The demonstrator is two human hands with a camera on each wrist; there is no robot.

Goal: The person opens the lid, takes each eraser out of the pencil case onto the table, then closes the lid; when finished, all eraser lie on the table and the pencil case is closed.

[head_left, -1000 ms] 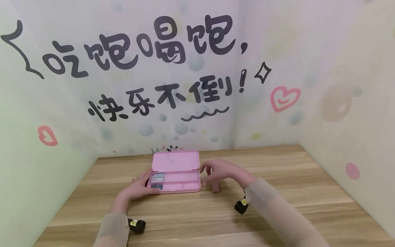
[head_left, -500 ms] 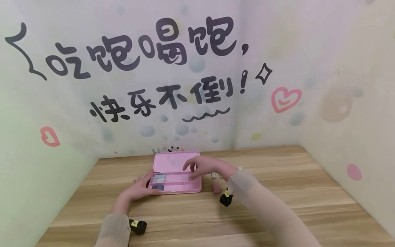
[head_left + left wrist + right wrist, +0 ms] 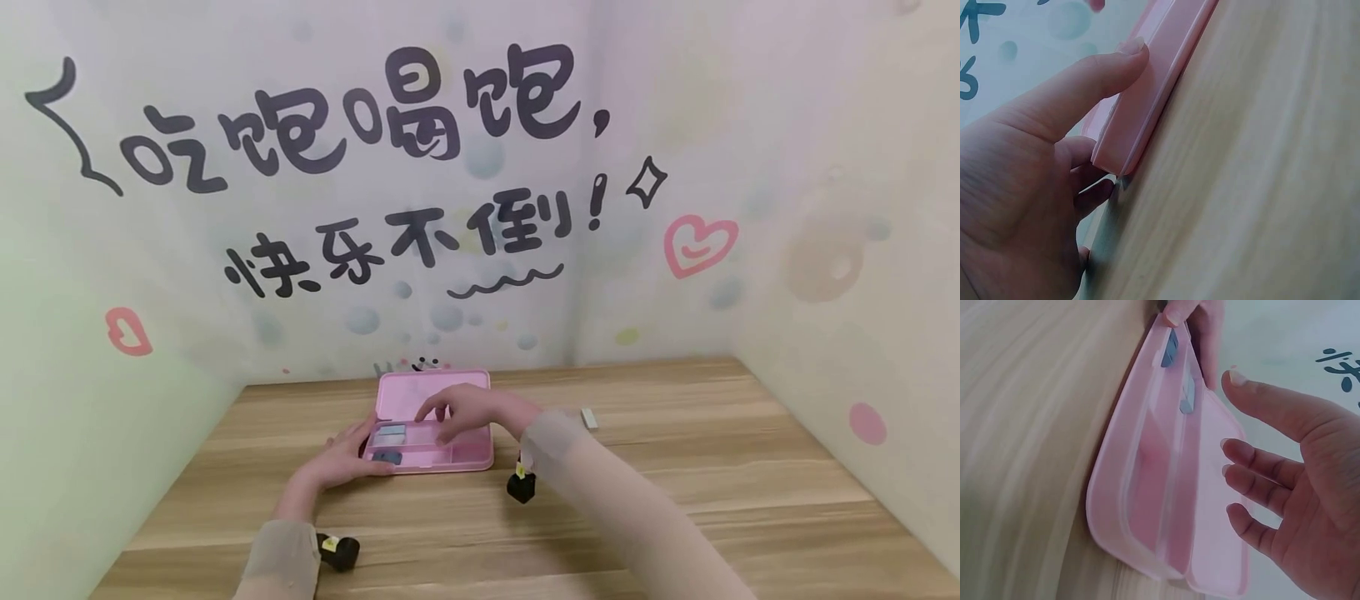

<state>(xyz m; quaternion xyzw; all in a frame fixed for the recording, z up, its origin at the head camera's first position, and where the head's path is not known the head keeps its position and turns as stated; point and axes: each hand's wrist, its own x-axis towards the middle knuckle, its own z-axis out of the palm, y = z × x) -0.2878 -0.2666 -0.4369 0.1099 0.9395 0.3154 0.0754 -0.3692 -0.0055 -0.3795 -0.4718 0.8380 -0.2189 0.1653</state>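
**Two hands at a pink case: left fingers grasping, right fingers released**

The pink case (image 3: pixel 442 468) lies on the tabletop (image 3: pixel 765 475) with its lid (image 3: pixel 405 393) raised along the far side. My left hand (image 3: pixel 337 461) grasps the left end of the case: the thumb presses against the near wall, while the other fingers reach round the left end, as the left wrist view shows. My right hand (image 3: pixel 467 407) is released and holds nothing. Its fingers are slightly bent and spread from the thumb; they hang over the far compartment, in front of the lid, so the case lies directly beneath them.

Inside the case, a long divider separates the far compartment from the near row, and a short cross-wall splits the near row toward the right. A pale blue item (image 3: pixel 390 434) sits at the left of the far compartment, to the left of my right fingers. A dark blue-grey item (image 3: pixel 387 457) sits at the left of the near row, beside my left thumb. A small whitish block (image 3: pixel 590 418) lies on the tabletop to the right, well apart from the case. A backdrop (image 3: pixel 660 83) with black lettering stands at the far edge.
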